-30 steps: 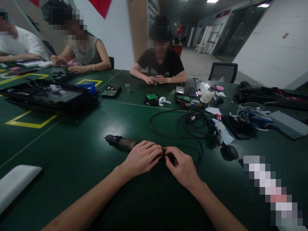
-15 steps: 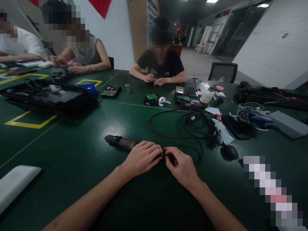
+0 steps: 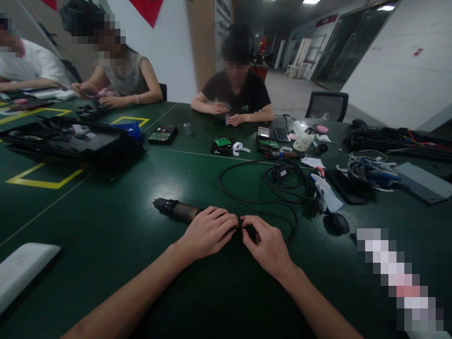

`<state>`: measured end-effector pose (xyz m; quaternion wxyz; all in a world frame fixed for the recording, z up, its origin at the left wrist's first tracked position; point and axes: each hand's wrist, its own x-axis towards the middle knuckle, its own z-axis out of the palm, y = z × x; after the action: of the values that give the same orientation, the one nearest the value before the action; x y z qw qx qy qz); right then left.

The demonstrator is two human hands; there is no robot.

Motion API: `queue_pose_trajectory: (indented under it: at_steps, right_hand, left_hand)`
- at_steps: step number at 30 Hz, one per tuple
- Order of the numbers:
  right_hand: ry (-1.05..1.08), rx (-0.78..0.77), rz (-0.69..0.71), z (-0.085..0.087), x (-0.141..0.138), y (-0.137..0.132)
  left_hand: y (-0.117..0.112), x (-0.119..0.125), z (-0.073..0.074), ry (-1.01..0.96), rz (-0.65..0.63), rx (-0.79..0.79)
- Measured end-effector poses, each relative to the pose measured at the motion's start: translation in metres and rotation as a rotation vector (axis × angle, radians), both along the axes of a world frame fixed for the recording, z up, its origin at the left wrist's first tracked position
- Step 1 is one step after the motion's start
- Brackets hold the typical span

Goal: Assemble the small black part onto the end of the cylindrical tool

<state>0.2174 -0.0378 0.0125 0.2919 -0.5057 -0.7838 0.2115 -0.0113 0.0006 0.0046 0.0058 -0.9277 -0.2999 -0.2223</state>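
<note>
A dark, cylindrical power tool (image 3: pixel 176 208) lies on the green table (image 3: pixel 116 235), its tip pointing left. My left hand (image 3: pixel 210 231) rests over the tool's rear end with its fingers curled down on it. My right hand (image 3: pixel 266 245) pinches a small dark part at that same end, fingertips meeting those of the left hand. A black cable (image 3: pixel 261 188) runs from there in loops toward the right.
A black tray (image 3: pixel 70 141) with parts sits at the left, circuit boards (image 3: pixel 223 142) and small items in the middle, cables and tools (image 3: pixel 370 172) at the right. A white object (image 3: pixel 24 268) lies near left. Three people work across the table.
My hands and the tool have stayed in place. The person opposite has raised one hand slightly.
</note>
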Motion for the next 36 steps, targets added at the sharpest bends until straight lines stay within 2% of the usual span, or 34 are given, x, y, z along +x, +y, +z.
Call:
queue_pose_trajectory:
  at_steps: [3,8,13,19,24,32,36]
  right_hand:
    - [0.003,0.007,0.003,0.0011,-0.0003,-0.0004]
    - [-0.001,0.009,0.000,0.0005,-0.0004,-0.0003]
    - [-0.013,0.006,-0.004,-0.0016,-0.0001,0.0004]
    - [-0.013,0.013,-0.003,-0.0009,0.0003,-0.0001]
    - [-0.017,0.011,-0.002,-0.0005,0.0005,-0.0005]
    - [-0.004,0.018,-0.008,-0.0004,-0.0004,-0.0007]
    - [-0.012,0.000,-0.007,-0.0003,-0.0008,-0.0011]
  left_hand:
    - [0.0003,0.0001,-0.0003,-0.006,0.035,0.005]
    - [-0.0002,0.0002,0.0002,0.019,0.004,-0.010]
    - [0.0004,0.0005,-0.0026,0.026,0.052,0.008]
    - [0.0001,-0.0014,-0.0016,0.018,-0.003,-0.007]
    - [0.0012,-0.0008,-0.0038,0.010,0.037,0.010]
    - [0.0003,0.0004,-0.0022,0.006,0.032,0.034]
    - [-0.0003,0.0003,-0.0011,0.001,0.029,-0.007]
